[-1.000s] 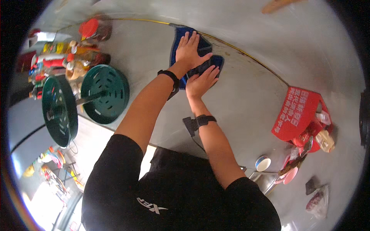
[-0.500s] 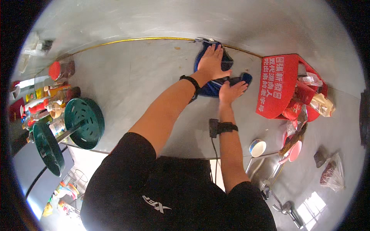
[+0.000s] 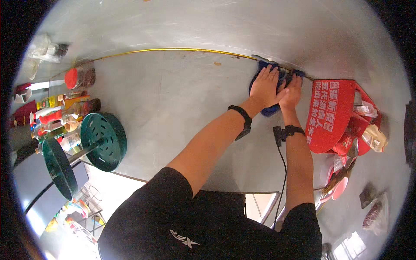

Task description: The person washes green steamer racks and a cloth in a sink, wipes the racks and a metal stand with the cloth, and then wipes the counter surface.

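Note:
A dark blue cloth [image 3: 270, 111] lies bunched against the far edge of a grey counter [image 3: 182, 108]. Pressed flat on its left part is my left hand [image 3: 265, 88], fingers stretched forward and the thumb out to the right. Beside it, my right hand [image 3: 290, 93] rests on the right part of the cloth, palm down with straight fingers. The left thumb meets or overlaps the right hand. Both hands cover much of the cloth. A red box [image 3: 331, 115] full of packets stands just right of my right hand.
A yellow strip [image 3: 173, 49] runs along the counter's back edge beneath a grey wall [image 3: 203, 26]. On the left stand a green two-tier rack [image 3: 104, 143], several bottles [image 3: 54, 115] and a red-lidded jar [image 3: 72, 78]. A pink cup [image 3: 340, 188] and a plastic bag [image 3: 376, 214] lie at right.
Both hands and the cloth have slid right along the back edge, closer to the red box. My right hand has moved forward, and the two hands have come together.

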The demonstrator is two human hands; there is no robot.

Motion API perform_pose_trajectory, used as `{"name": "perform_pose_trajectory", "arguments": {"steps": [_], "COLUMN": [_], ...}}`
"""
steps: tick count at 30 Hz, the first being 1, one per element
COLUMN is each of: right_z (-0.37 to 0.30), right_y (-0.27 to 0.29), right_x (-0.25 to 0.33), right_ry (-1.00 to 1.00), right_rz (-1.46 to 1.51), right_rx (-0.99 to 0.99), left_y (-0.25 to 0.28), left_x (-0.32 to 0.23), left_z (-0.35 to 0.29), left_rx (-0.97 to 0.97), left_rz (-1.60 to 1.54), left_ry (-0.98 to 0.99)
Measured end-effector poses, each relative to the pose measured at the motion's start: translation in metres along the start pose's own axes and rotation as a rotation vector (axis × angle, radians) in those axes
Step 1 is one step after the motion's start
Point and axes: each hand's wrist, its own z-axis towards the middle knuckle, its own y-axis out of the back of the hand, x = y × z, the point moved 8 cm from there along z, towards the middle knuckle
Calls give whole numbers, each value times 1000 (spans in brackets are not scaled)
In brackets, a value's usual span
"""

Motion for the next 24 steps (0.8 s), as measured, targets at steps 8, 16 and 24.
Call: {"name": "perform_pose_trajectory", "arguments": {"steps": [8,16,24], "right_z": [-10,-19,-31], "right_y": [-9,-18,-6], "right_x": [165,335,351], "right_ry": [199,475,470], "right_rz": [311,541,630], "right_rx": [73,86,233], "left_y": [96,217,227], "left_x": [87,178,204], "left_z": [-82,-170,-137], "left_rx": [-65,-515,-338], "left_rz": [144,334,381], "left_ry": [224,436,401]}}
